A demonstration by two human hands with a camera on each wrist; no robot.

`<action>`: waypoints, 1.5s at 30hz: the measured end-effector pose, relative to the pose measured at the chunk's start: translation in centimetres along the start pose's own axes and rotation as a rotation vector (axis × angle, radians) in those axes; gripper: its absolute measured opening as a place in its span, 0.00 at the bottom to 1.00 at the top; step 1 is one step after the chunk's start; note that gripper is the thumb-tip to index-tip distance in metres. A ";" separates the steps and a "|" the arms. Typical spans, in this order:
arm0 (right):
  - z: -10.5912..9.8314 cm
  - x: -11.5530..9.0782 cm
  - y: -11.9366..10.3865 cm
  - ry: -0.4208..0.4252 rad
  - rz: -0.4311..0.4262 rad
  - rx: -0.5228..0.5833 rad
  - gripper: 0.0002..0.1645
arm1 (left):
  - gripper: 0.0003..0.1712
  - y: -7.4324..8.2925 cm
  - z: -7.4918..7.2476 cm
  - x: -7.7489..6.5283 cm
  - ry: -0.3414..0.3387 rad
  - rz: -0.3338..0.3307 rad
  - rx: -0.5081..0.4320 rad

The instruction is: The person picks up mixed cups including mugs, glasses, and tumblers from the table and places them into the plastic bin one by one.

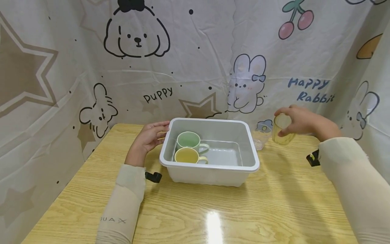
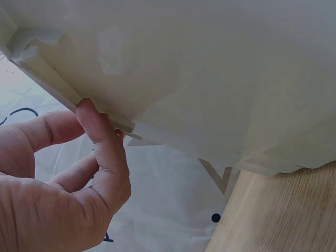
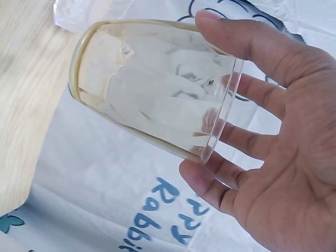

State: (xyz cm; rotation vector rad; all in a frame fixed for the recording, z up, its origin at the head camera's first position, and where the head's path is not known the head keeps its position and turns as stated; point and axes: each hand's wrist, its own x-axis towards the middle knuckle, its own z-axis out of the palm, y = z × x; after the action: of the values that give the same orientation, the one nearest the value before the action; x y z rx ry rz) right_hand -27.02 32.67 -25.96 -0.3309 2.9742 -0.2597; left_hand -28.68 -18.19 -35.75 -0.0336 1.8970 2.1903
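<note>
In the head view my right hand (image 1: 300, 122) holds a clear yellow-tinted glass (image 1: 281, 135) by its rim, at the right of the table. The right wrist view shows the thumb on one side of the glass (image 3: 152, 89) and the fingers on the other. My left hand (image 1: 150, 137) grips the left rim of a light grey plastic basin (image 1: 210, 174); in the left wrist view its curled fingers (image 2: 105, 142) meet the rim's underside. Inside the basin's left part stand a green mug (image 1: 188, 140) and a yellow mug (image 1: 186, 155), handles pointing right.
A clear, colourless glass (image 1: 260, 140) stands between the basin's right side and the yellow glass. The wooden table (image 1: 182, 210) ends at a printed cloth curtain (image 1: 198, 61) behind and on both sides.
</note>
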 end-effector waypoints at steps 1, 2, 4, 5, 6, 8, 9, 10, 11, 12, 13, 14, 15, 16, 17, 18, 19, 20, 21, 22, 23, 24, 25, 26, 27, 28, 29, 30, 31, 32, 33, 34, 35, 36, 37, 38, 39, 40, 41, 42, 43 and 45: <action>-0.2 0.0 -0.2 0.004 -0.005 -0.005 0.49 | 0.28 0.0 0.0 0.0 0.000 0.002 0.002; -0.3 -0.1 -0.3 0.008 -0.011 -0.012 0.49 | 0.28 0.0 0.0 0.0 0.000 0.003 0.003; -0.6 -0.1 -0.6 0.014 -0.022 -0.029 0.48 | 0.28 0.0 0.0 0.0 0.001 0.003 0.001; -0.8 -0.2 -0.7 0.017 -0.026 -0.038 0.48 | 0.28 0.0 0.0 0.0 0.003 0.004 0.000; -1.0 -0.2 -0.8 0.020 -0.032 -0.045 0.48 | 0.28 -0.1 0.0 0.0 0.005 0.004 0.000; -1.4 -0.2 -1.1 0.024 -0.042 -0.058 0.47 | 0.28 -0.1 0.0 0.0 0.007 0.003 -0.002; -1.6 -0.3 -1.2 0.024 -0.047 -0.066 0.47 | 0.28 -0.1 0.0 0.0 0.009 0.003 -0.004; -1.8 -0.3 -1.3 0.024 -0.051 -0.070 0.47 | 0.28 -0.1 0.0 0.0 0.012 0.002 -0.007; -2.0 -0.3 -1.4 0.025 -0.054 -0.073 0.47 | 0.28 -0.2 0.0 0.0 0.013 0.002 -0.007; -2.3 -0.4 -1.5 0.024 -0.057 -0.075 0.47 | 0.28 -0.2 0.0 -0.1 0.010 0.002 -0.005; -2.5 -0.4 -1.6 0.025 -0.059 -0.077 0.47 | 0.28 -0.2 0.0 -0.1 0.009 0.003 -0.004; -2.8 -0.5 -1.7 0.026 -0.061 -0.082 0.47 | 0.28 -0.2 0.0 0.0 0.008 0.003 -0.007; -3.0 -0.6 -1.9 0.026 -0.061 -0.082 0.47 | 0.28 -0.2 -0.1 0.0 0.009 0.003 -0.008; -3.3 -0.6 -2.0 0.024 -0.059 -0.082 0.47 | 0.28 -0.2 -0.1 0.0 0.005 0.004 -0.006; -3.5 -0.7 -2.1 0.025 -0.057 -0.086 0.48 | 0.29 -0.2 -0.1 0.0 0.001 0.005 -0.005; -3.7 -0.7 -2.3 0.024 -0.057 -0.091 0.48 | 0.29 -0.1 -0.1 0.0 -0.002 0.006 -0.004; -3.9 -0.7 -2.4 0.025 -0.057 -0.095 0.48 | 0.29 -0.1 -0.2 0.0 -0.002 0.006 -0.004; -4.1 -0.8 -2.5 0.025 -0.056 -0.097 0.49 | 0.29 -0.1 -0.2 -0.1 -0.002 0.006 -0.004; -4.3 -0.8 -2.6 0.024 -0.057 -0.097 0.49 | 0.29 -0.1 -0.2 -0.1 -0.003 0.006 0.000; -4.5 -0.9 -2.8 0.025 -0.061 -0.099 0.48 | 0.29 -0.1 -0.2 -0.1 -0.004 0.006 0.002; -4.7 -0.9 -2.9 0.027 -0.070 -0.102 0.48 | 0.29 -0.1 -0.2 -0.1 -0.003 0.007 0.002; -4.9 -1.0 -3.0 0.027 -0.078 -0.101 0.48 | 0.29 -0.1 -0.2 -0.1 -0.002 0.007 0.003; -5.0 -1.1 -3.1 0.027 -0.082 -0.099 0.48 | 0.29 -0.1 -0.2 -0.1 -0.001 0.006 0.003; -5.2 -1.1 -3.3 0.027 -0.088 -0.098 0.48 | 0.29 -0.1 -0.2 -0.1 0.000 0.006 0.002; -5.4 -1.2 -3.4 0.027 -0.093 -0.095 0.48 | 0.29 -0.2 -0.2 0.0 0.001 0.006 0.001; -5.6 -1.3 -3.5 0.025 -0.096 -0.089 0.48 | 0.29 -0.2 -0.2 0.0 0.003 0.005 -0.001; -5.8 -1.4 -3.5 0.023 -0.095 -0.085 0.48 | 0.29 -0.2 -0.2 0.0 0.001 0.005 -0.002; -6.0 -1.5 -3.6 0.021 -0.094 -0.082 0.49 | 0.29 -0.2 -0.2 0.0 -0.001 0.005 -0.003; -6.2 -1.6 -3.7 0.021 -0.094 -0.080 0.49 | 0.29 -0.2 -0.1 0.0 -0.002 0.004 -0.004; -6.5 -1.7 -3.7 0.022 -0.098 -0.079 0.49 | 0.29 -0.2 -0.1 0.0 -0.004 0.003 -0.005; -6.7 -1.8 -3.8 0.022 -0.097 -0.079 0.49 | 0.29 -0.2 -0.1 0.0 -0.005 0.004 -0.004; -6.9 -2.0 -3.9 0.024 -0.096 -0.082 0.49 | 0.29 -0.1 0.0 -0.1 -0.005 0.003 -0.003; -7.1 -2.0 -4.0 0.027 -0.097 -0.087 0.49 | 0.29 -0.1 0.0 -0.1 -0.006 0.004 -0.002; -7.4 -2.1 -4.1 0.030 -0.098 -0.090 0.49 | 0.29 0.0 0.0 -0.1 -0.005 0.005 -0.001; -7.6 -2.2 -4.3 0.033 -0.097 -0.093 0.49 | 0.29 0.0 0.0 -0.1 -0.003 0.005 -0.001; -7.7 -2.3 -4.4 0.036 -0.095 -0.098 0.49 | 0.29 0.0 0.0 -0.2 -0.001 0.006 0.000; -7.9 -2.3 -4.6 0.036 -0.090 -0.100 0.49 | 0.29 0.0 0.0 -0.2 -0.001 0.006 0.001; -8.1 -2.4 -4.8 0.034 -0.087 -0.101 0.49 | 0.29 0.0 0.0 -0.2 -0.002 0.006 -0.001; -8.3 -2.4 -5.0 0.032 -0.084 -0.103 0.49 | 0.29 0.0 0.0 -0.2 -0.003 0.005 -0.002; -8.4 -2.5 -5.2 0.029 -0.082 -0.106 0.50 | 0.29 0.0 -0.1 -0.1 -0.005 0.004 -0.003; -8.6 -2.6 -5.4 0.027 -0.083 -0.110 0.50 | 0.29 0.0 -0.1 -0.1 -0.008 0.004 -0.006; -8.9 -2.7 -5.9 0.020 -0.085 -0.111 0.50 | 0.29 0.0 -0.1 -0.1 -0.011 0.003 -0.006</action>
State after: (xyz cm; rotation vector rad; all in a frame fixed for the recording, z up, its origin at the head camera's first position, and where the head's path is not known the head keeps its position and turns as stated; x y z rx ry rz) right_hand -24.56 29.02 -15.91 -0.4705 3.0050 -0.1081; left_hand -28.60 -18.28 -35.70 -0.0197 1.8857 2.1935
